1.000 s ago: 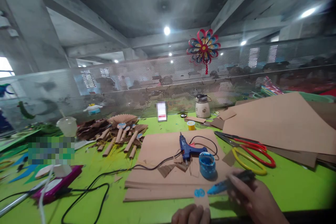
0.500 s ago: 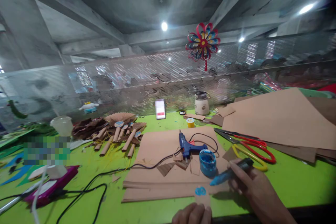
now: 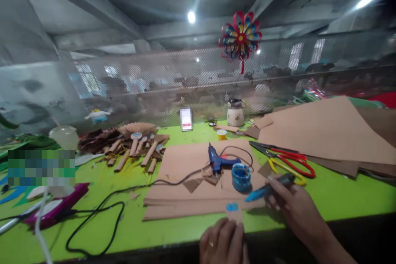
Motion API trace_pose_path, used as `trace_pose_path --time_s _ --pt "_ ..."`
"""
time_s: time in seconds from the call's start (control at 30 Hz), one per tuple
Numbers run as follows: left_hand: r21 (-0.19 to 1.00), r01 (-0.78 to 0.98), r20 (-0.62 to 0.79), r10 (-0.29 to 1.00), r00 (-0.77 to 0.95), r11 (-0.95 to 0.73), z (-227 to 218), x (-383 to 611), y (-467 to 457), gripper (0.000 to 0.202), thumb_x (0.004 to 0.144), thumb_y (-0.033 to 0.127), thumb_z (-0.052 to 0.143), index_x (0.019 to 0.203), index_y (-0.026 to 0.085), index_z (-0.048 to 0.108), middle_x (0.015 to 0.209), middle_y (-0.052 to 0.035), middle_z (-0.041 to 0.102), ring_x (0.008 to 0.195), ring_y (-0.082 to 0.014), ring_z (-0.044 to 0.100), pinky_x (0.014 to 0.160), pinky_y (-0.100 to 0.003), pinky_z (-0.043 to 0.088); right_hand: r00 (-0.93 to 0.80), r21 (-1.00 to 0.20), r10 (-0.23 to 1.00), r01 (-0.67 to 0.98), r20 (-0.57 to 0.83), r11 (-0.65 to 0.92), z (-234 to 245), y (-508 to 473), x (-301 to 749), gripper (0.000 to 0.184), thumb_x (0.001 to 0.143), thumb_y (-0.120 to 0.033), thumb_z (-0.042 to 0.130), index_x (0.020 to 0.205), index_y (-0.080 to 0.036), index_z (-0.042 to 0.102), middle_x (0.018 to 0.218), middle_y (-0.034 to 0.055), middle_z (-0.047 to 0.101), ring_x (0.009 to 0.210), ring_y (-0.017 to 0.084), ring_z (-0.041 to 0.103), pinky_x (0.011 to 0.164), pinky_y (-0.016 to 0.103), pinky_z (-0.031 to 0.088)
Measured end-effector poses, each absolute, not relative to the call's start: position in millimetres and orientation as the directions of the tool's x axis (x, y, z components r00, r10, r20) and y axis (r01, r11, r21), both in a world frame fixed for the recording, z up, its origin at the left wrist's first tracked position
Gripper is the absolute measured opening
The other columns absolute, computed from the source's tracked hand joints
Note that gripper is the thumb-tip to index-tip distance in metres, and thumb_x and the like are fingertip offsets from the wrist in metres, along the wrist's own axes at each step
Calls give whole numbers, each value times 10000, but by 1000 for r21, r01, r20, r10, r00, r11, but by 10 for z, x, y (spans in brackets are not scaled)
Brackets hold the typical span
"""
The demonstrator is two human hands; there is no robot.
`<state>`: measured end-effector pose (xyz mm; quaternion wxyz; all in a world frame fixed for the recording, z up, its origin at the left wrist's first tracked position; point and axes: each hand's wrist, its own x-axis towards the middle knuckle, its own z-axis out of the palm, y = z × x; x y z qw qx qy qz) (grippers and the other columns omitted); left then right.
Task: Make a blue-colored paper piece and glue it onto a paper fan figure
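In my right hand (image 3: 286,198) is a paintbrush-like or marker-like tool (image 3: 261,192) with a dark end and a blue-coated tip, pointing left over brown paper. My left hand (image 3: 221,239) is closed on a small brown paper piece (image 3: 235,215) at the table's front edge. Blue paint marks show on that piece's upper end. A small open jar of blue paint (image 3: 241,178) stands just behind the tool's tip. Behind the jar, a blue hot glue gun (image 3: 218,159) rests on a stack of brown paper (image 3: 176,152) among torn scraps.
Scissors with red handles (image 3: 295,165) and yellow-handled ones (image 3: 287,170) lie at right, beside large brown sheets (image 3: 324,132). Paper fans with rolled handles (image 3: 130,156) are piled at left. A black cord (image 3: 123,192) crosses to a purple power strip (image 3: 68,202). A flask (image 3: 235,113) stands behind.
The whole scene sits slightly higher in view, as the camera has tilted down. My hands keep their grips; the blue tip stays to the right of the painted paper piece.
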<state>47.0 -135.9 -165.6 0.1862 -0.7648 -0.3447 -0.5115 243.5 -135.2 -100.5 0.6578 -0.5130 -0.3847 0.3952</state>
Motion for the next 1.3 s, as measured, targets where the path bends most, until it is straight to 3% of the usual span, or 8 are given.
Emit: trace_pose_path --time_s 0.1,0.27,0.8,1.0,1.3 --pt "167 618 871 409 273 -768 -1506 447 -1473 259 851 202 554 1087 201 660 996 -53 714 987 -199 635 872 -339 405 380 -978 917 -111 121 175 -951 -1367 2432 327 798 -489 657 795 -181 547 499 -32 550 472 125 512 460 235 375" --pt "239 605 786 517 339 -759 -1399 429 -1526 314 842 150 583 1149 189 633 1053 -64 699 1045 -201 605 916 -350 379 308 -973 945 -165 107 163 -950 -1358 2437 260 828 -412 659 813 -182 538 511 -43 566 473 101 499 469 212 356" --pt "253 558 802 494 335 -790 -1494 418 -1480 384 811 139 615 1193 171 626 1174 -53 681 1070 -223 583 917 -370 356 126 -977 973 -62 195 204 -1070 -1382 2483 120 895 -301 606 933 -187 606 655 -12 644 592 124 577 567 245 452" --pt "253 552 819 480 316 -795 -1466 441 -1474 355 819 145 608 1172 168 638 1152 -49 692 1053 -216 591 903 -360 361 133 -987 978 28 163 161 -1003 -1371 2447 173 887 -339 611 906 -168 599 621 -12 640 544 107 560 533 227 450" --pt "283 561 787 522 328 -778 -1441 436 -1508 370 809 128 625 1177 166 634 1161 -47 686 1070 -218 583 907 -375 367 220 -984 961 -24 169 178 -1060 -1351 2453 165 878 -345 626 878 -189 574 563 -36 621 510 98 535 496 203 420"
